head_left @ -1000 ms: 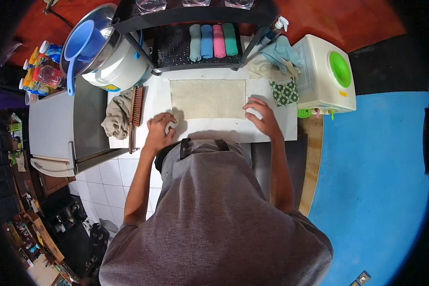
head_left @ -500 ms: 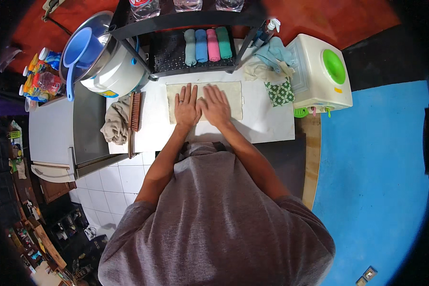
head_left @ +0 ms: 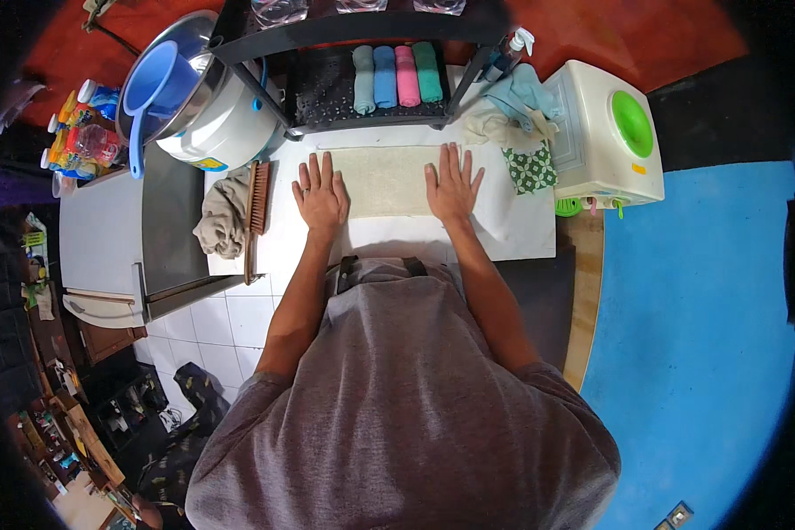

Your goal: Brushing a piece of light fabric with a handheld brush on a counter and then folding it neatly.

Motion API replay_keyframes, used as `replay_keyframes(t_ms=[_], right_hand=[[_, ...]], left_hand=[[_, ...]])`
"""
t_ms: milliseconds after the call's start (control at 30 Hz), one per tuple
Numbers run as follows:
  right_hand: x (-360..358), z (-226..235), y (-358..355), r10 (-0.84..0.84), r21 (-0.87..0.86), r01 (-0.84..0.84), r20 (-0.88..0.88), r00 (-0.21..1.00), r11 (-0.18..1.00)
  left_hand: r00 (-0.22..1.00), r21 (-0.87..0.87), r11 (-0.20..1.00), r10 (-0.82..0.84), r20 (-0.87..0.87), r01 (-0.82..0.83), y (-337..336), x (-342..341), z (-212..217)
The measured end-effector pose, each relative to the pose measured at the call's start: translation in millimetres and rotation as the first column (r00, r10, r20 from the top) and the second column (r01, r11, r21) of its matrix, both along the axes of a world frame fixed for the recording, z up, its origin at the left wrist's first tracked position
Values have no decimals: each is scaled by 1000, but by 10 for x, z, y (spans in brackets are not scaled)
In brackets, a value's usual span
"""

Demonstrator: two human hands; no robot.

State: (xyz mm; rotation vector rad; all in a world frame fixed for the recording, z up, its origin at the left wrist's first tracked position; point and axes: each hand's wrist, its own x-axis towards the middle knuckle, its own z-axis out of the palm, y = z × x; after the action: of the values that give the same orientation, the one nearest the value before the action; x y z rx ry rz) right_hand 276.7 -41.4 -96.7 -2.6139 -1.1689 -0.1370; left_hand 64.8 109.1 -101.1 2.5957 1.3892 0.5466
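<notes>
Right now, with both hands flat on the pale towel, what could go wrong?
The left hand and right hand press the ends of the pale towel; uneven pressure may wrinkle it. The green patterned cloth lies close beside the right hand and could get pushed. The brush lies near the left hand and might be knocked.

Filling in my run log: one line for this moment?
left hand flat on cloth's left end | right hand flat on right end | pale cloth spread on white table
</notes>
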Motion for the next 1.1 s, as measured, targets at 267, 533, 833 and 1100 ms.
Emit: replay_keyframes(t_ms=[267, 533, 833, 1100], right_hand=[[274, -194, -189, -225, -39, 223, -45, 973, 974], [317, 160, -28, 266, 413, -218, -62, 962, 884], [189, 210, -262, 79, 149, -85, 45, 996, 985], [-350, 499, -353, -32, 21, 39, -263, 964, 999]], left_hand=[[979, -33, 984, 171, -114, -175, 71, -239, -69], [985, 20, 985, -174, 1, 174, -273, -36, 290], [929, -103, 923, -368, 49, 371, -107, 398, 183], [865, 121, 916, -310, -396, 383, 616, 675, -291]])
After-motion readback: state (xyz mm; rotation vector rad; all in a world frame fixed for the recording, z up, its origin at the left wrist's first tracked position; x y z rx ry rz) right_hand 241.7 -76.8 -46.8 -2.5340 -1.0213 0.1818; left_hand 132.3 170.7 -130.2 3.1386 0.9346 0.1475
